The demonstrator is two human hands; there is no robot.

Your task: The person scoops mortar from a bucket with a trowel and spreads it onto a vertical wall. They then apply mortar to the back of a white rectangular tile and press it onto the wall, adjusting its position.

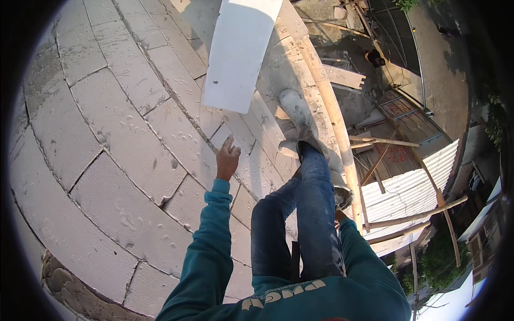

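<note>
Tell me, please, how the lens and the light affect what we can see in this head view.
In the head view, the fisheye bends the joints between the pale blocks into arcs, with black at both sides; the corrugated roof sheet looks very bright, while the greenery at lower right sinks into shade; the left hand looks reasonably sharp.

Left fingers (229,143): white block (241,56) ahead, room leftward

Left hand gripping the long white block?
No, the left hand is apart from the long white block, with pale masonry showing between its fingertips and the block's near end.
</note>
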